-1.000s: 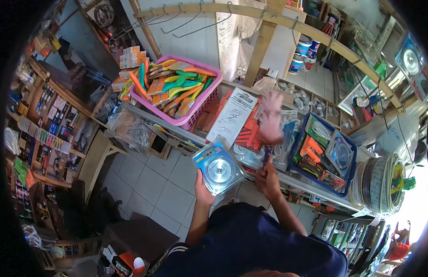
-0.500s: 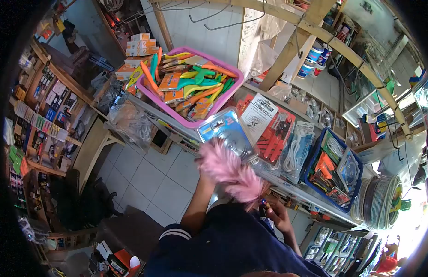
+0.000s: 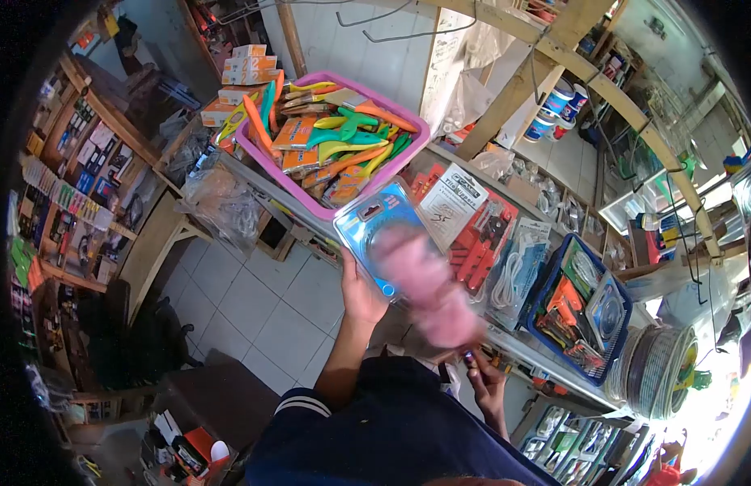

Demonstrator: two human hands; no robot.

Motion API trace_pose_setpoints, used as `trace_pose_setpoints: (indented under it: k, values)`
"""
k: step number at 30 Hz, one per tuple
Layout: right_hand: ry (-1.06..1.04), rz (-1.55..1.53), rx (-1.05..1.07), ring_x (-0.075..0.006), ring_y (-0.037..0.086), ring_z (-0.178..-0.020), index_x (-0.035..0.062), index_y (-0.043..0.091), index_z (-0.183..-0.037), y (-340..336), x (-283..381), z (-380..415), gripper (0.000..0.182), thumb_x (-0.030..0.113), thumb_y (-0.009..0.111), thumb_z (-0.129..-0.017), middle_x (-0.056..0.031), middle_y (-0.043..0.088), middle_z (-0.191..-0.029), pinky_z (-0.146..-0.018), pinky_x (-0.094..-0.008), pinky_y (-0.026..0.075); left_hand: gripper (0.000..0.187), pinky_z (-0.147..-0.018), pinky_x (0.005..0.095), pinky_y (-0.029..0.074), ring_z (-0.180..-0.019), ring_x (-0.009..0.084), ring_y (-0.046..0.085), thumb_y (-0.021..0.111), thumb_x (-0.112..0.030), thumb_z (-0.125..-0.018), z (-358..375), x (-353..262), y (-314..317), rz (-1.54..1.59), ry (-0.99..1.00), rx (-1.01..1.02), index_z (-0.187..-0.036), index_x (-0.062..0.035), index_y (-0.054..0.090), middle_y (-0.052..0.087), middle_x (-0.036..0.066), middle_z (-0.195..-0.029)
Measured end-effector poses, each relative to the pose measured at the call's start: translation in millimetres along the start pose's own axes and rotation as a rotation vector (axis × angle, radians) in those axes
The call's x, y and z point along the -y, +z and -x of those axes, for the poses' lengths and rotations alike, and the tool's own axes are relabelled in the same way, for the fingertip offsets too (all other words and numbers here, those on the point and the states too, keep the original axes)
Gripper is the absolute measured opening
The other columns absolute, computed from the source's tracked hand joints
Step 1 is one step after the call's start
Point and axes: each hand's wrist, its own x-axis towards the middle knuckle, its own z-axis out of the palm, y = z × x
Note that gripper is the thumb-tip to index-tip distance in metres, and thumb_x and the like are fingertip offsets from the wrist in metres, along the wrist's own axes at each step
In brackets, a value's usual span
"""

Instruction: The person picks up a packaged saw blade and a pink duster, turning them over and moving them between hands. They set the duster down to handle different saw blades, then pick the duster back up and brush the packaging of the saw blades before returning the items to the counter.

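Observation:
My left hand [image 3: 362, 293] is closed on the lower left edge of a clear plastic blister pack [image 3: 365, 217] with a blue card. A pink feather duster [image 3: 434, 293], smeared by motion, lies across the pack's right part and hides what is inside there. My right hand [image 3: 489, 382] is wrapped round the duster's handle, below the feathers. Just beyond the pack on the counter sit a white tile nipper card [image 3: 455, 202] and a red tool set in plastic [image 3: 485, 243].
A pink basket [image 3: 310, 204] full of paintbrushes and colourful-handled tools stands at the far left of the counter. A blue basket [image 3: 574, 364] of packaged goods is at the right, beside cable coils [image 3: 655, 373]. Wire hooks [image 3: 420, 36] hang overhead. Shelves [image 3: 92, 162] line the left.
The feathers have shifted right and down over the pack, uncovering my left hand and more of the blue card. The pack is turned and sits slightly further left.

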Motion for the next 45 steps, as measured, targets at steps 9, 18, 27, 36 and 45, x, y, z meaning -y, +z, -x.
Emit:
trace_pose_setpoints:
  k: [9, 18, 27, 36, 45]
  values:
    - [-0.101, 0.122, 0.065, -0.0049, 0.049, -0.073, -0.0036, 0.054, -0.134, -25, -25, -4, 0.049, 0.023, 0.063, -0.095, 0.0015, 0.062, -0.093, -0.065, -0.0186, 0.039, 0.065, -0.106, 0.0439, 0.039, -0.126, 0.0269, 0.049, 0.034, -0.056, -0.101, -5, -3, -47, 0.065, -0.033, 0.147, -0.141, -0.006, 0.043, 0.051, 0.012, -0.139]
    - [-0.114, 0.254, 0.046, -0.0053, 0.048, -0.071, 0.0, 0.06, -0.129, -37, -2, -2, 0.047, 0.025, 0.068, -0.09, 0.0017, 0.066, -0.089, -0.066, -0.0227, 0.041, 0.065, -0.105, 0.0472, 0.041, -0.125, 0.029, 0.05, 0.033, -0.057, -0.101, 3, 5, 10, -0.029, -0.044, -0.094, -0.141, -0.007, 0.043, 0.05, 0.012, -0.141]
    - [-0.012, 0.177, -0.061, -0.017, 0.064, -0.097, -0.0018, 0.064, -0.122, -60, -2, 7, 0.041, 0.018, 0.069, -0.087, -0.0108, 0.071, -0.104, -0.094, -0.0313, 0.044, 0.06, -0.104, 0.0493, 0.041, -0.125, 0.0293, 0.05, 0.031, -0.053, -0.103, 3, -6, 4, -0.029, 0.1, -0.113, -0.141, -0.0083, 0.045, 0.052, 0.01, -0.14]
    - [0.017, 0.151, -0.05, -0.0138, 0.06, -0.095, -0.0036, 0.063, -0.123, -66, 5, 7, 0.044, 0.019, 0.07, -0.086, -0.0089, 0.07, -0.102, -0.09, -0.0273, 0.043, 0.063, -0.098, 0.0488, 0.047, -0.118, 0.0306, 0.057, 0.033, -0.056, -0.101, 2, -7, 18, 0.061, 0.134, -0.221, -0.139, -0.0082, 0.045, 0.055, 0.013, -0.135]
    - [-0.022, 0.258, 0.025, -0.0163, 0.06, -0.105, -0.0043, 0.061, -0.125, -81, 18, 0, 0.044, 0.014, 0.067, -0.086, -0.0119, 0.069, -0.112, -0.095, -0.0302, 0.043, 0.066, -0.106, 0.0485, 0.04, -0.127, 0.0304, 0.05, 0.027, -0.056, -0.101, 3, -7, 15, -0.07, 0.124, -0.29, -0.143, -0.0075, 0.043, 0.052, 0.013, -0.14]
